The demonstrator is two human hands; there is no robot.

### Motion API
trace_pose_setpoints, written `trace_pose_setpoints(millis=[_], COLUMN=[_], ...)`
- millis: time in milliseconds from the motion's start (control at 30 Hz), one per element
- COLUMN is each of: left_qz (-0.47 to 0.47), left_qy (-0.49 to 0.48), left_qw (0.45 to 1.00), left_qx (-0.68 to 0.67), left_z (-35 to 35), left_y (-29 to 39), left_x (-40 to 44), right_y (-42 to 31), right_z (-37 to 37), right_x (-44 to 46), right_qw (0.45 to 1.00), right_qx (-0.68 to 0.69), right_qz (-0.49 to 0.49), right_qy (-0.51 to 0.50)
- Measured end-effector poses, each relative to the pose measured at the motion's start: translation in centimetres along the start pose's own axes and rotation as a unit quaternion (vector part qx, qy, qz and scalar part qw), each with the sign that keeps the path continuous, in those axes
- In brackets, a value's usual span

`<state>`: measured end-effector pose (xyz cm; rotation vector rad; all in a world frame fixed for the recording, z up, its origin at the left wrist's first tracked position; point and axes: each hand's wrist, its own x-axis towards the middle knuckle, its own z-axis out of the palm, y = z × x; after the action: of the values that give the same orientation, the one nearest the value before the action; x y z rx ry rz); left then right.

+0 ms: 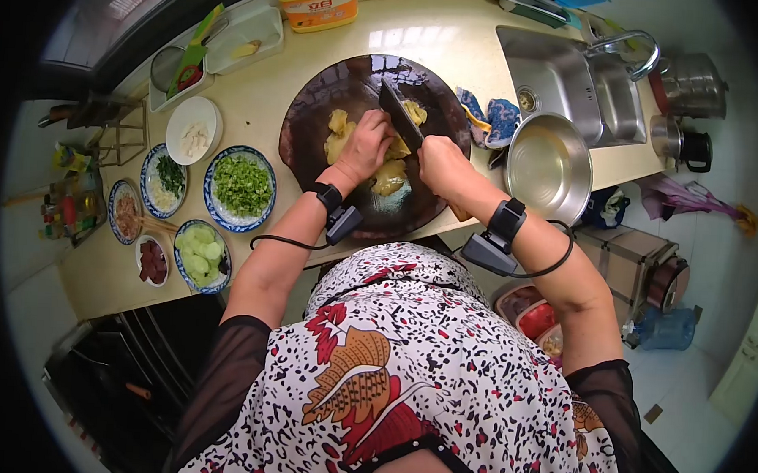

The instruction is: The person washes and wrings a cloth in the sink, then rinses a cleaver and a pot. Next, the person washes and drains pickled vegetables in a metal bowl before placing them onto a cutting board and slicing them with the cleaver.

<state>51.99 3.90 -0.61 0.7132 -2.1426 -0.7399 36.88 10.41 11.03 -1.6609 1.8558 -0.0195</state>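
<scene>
A round dark chopping board [317,107] lies on the counter, wet and shiny in places. On it are several pieces of soft yellow-green vegetable [388,179], resembling pickled mustard greens. My right hand [443,167] is closed around the handle of a kitchen knife [400,113], whose broad dark blade points away from me across the board. With curled fingers, my left hand [369,145] presses on the vegetable just left of the blade. A cut portion [415,111] sits to the blade's right. My left fingertips are partly hidden.
Left of the board stand a bowl of chopped greens [240,186], a bowl of pale green slices [201,254], a white bowl [194,130] and several smaller dishes. On the right are a metal basin [549,166], a blue patterned cloth [501,122] and the sink [545,70].
</scene>
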Motion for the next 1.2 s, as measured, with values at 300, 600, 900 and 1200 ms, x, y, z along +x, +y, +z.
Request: trace_pose_setpoints(millis=[300, 600, 900, 1200], left_qz=[-0.016, 0.001, -0.018, -0.02], left_qy=[0.015, 0.025, 0.012, 0.023], left_qw=[1.0, 0.999, 1.0, 1.0], left_qx=[-0.009, 0.034, -0.007, -0.001], left_z=[0.3, -0.6, 0.2, 0.2], left_y=[0.0, 1.1, 0.1, 0.0], left_x=[0.1, -0.2, -0.8, -0.9], right_y=[2.2, 1.1, 0.5, 2.3], right_z=[4.8, 2.6, 2.4, 6.4], right_x=[1.8, -0.2, 1.1, 0.4], right_qw=[0.985, 0.988, 0.998, 0.981], right_qx=[0.045, 0.028, -0.004, 0.05], right_qz=[-0.015, -0.028, -0.032, -0.033], right_qy=[0.165, 0.149, 0.049, 0.184])
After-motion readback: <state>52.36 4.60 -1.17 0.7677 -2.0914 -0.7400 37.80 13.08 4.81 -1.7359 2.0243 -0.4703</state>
